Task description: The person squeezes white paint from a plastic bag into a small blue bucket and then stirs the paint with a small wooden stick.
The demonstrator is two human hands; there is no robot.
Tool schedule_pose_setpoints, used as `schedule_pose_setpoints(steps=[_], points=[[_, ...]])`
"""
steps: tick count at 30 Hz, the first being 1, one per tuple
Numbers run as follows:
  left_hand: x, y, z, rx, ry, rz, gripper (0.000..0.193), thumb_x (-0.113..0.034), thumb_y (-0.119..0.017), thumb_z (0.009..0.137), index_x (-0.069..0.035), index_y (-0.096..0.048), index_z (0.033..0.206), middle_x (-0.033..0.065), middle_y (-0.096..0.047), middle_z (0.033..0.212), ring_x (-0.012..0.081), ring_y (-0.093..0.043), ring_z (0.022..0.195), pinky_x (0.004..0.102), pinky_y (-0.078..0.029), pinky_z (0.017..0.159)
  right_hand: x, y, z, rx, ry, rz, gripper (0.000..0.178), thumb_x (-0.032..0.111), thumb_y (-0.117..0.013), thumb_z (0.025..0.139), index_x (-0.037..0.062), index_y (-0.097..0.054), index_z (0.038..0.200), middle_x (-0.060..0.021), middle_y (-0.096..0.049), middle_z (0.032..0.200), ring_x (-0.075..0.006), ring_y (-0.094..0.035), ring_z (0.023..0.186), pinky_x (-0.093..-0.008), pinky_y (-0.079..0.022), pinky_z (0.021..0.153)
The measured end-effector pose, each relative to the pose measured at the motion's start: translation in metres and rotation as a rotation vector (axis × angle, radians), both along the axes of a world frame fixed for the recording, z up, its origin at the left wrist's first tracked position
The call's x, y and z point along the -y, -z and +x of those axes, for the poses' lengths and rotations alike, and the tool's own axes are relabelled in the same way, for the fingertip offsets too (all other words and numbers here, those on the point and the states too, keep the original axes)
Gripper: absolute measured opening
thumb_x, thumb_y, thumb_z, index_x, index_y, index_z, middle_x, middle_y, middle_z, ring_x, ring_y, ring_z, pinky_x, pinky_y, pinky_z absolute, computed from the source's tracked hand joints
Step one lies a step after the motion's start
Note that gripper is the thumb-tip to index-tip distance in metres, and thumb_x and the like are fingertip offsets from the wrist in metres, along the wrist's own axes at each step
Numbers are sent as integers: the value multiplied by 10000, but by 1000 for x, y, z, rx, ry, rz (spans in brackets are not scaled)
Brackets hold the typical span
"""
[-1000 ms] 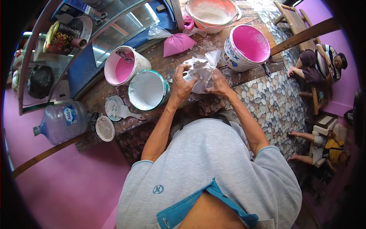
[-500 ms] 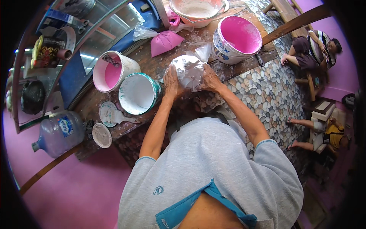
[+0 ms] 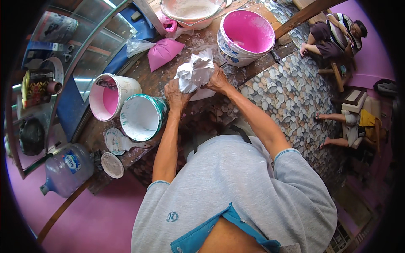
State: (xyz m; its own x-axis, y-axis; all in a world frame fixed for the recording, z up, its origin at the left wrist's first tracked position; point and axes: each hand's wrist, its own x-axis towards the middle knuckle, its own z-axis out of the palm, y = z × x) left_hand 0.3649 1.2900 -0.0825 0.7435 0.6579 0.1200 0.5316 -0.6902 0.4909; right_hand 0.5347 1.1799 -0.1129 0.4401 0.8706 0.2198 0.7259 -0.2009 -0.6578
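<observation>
Your left hand (image 3: 177, 96) and right hand (image 3: 218, 80) shift on the white bag (image 3: 196, 72), both grips pinching it; you seem to squash it, so next, hold steady.

To your left, you see a large translucent bluish plastic water bottle (image 3: 69, 172) near a glass-panelled display case (image 3: 98, 52); to your right, a seated person in a striped shirt (image 3: 342, 37) and a pebble-patterned floor (image 3: 278, 97).
</observation>
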Motion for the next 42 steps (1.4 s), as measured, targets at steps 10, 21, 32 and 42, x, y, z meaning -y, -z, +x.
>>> schedule_pose_setpoints(steps=[10,21,32,42], points=[[-8,10,2,65,-63,-33,693,-395,-841,513,-48,-532,1028,155,-552,996,360,-507,941,442,-405,810,-15,-9,9,-190,-9,-240,427,334,-697,650,34,-619,944,-228,-533,952,-371,-513,898,-475,-399,749],[-29,8,29,83,140,-155,740,-382,-852,451,-70,-571,1060,149,-603,1020,360,-551,973,452,-429,830,-27,53,23,128,-216,-248,571,418,-684,629,12,-625,1025,-156,-574,1121,-379,-511,1079,-501,-321,970],[-31,2,28,58,208,-108,526,-284,-837,521,-7,-620,912,187,-631,840,390,-582,822,460,-444,715,-34,59,5,168,93,-375,770,566,-726,512,17,-625,1043,-208,-536,1166,-388,-429,1149,-426,-255,1038],[-15,-15,24,169,233,-244,417,-265,-821,598,24,-589,788,226,-591,731,412,-558,694,466,-411,638,-34,55,5,41,-17,-177,902,638,-650,531,148,-488,1271,-118,-412,1358,-325,-320,1271,-469,-208,1042]])
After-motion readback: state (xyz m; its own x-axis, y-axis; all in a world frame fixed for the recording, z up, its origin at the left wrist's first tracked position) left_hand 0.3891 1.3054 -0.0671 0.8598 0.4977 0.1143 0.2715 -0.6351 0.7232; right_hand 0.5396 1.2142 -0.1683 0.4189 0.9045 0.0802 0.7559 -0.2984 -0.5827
